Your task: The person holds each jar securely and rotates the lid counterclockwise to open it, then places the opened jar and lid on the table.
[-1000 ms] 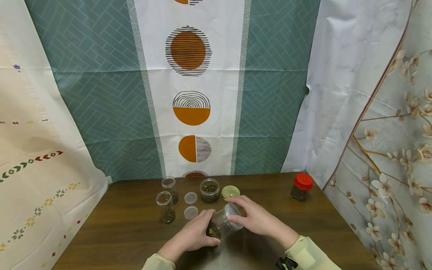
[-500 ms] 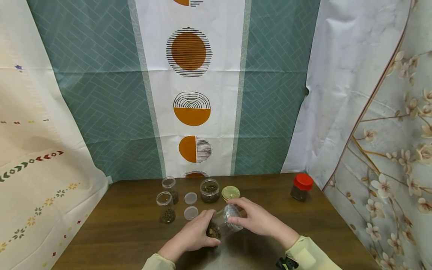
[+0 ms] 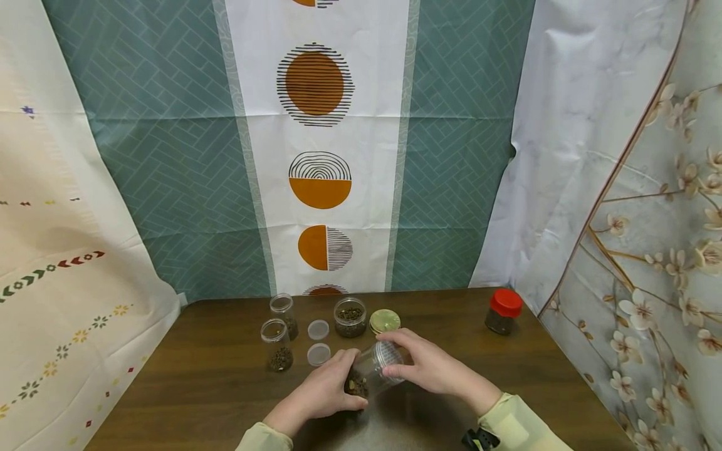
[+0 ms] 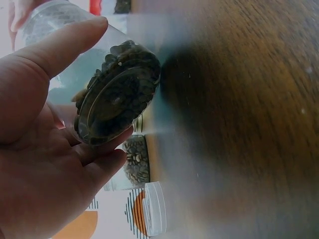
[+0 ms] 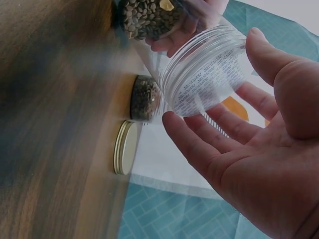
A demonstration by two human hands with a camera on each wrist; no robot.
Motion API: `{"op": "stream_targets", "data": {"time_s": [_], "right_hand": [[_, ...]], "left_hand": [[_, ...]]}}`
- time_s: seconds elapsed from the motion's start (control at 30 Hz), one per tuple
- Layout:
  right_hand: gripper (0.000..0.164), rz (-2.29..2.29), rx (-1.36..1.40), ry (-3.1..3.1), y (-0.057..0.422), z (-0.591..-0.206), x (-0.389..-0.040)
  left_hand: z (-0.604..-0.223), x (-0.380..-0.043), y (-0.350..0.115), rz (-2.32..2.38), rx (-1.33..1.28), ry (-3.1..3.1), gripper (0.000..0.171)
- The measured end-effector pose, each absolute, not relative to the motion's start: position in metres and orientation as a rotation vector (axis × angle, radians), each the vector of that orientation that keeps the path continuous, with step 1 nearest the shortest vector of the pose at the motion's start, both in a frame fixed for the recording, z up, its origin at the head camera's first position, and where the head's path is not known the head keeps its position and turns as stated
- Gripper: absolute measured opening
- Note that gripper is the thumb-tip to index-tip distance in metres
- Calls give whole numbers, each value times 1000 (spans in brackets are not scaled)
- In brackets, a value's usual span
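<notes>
A clear plastic jar (image 3: 368, 371) is tilted toward the right over the near middle of the table, its base low. Dark seeds (image 5: 149, 20) with a few yellowish bits lie gathered at its bottom. My left hand (image 3: 327, 389) grips the jar near the base, thumb on one side and fingers beneath, as the left wrist view shows. My right hand (image 3: 425, 366) holds the clear lid (image 5: 214, 82) at the jar's upper end, thumb and fingertips spread round its edge. Small printed text shows through this lid.
Two slim uncapped jars (image 3: 280, 357) stand at left, holding some dark bits. Two clear lids (image 3: 319, 354) lie beside them. Behind the hands are a wide uncapped jar (image 3: 350, 319) of seeds and gold lids (image 3: 385, 321). A red-capped jar (image 3: 503, 311) stands far right.
My right thumb and fingers have shifted slightly round the lid's edge. The left hand and the tilted jar stay nearly in place; the other jars have not moved.
</notes>
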State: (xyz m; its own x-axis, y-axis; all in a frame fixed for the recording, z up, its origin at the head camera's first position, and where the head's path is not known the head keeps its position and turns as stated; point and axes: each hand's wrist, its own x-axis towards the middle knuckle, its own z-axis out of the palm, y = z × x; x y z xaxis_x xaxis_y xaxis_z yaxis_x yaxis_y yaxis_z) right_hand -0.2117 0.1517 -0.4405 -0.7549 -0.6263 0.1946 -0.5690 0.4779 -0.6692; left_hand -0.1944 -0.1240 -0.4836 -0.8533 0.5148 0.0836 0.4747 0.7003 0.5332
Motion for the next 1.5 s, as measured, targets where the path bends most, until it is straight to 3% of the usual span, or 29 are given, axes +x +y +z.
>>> {"op": "stream_targets", "data": {"time_s": [1.5], "right_hand": [[61, -1145, -1087, 2616, 156, -445, -210]], "left_hand": [[-487, -194, -122, 867, 820, 2855, 93]]}}
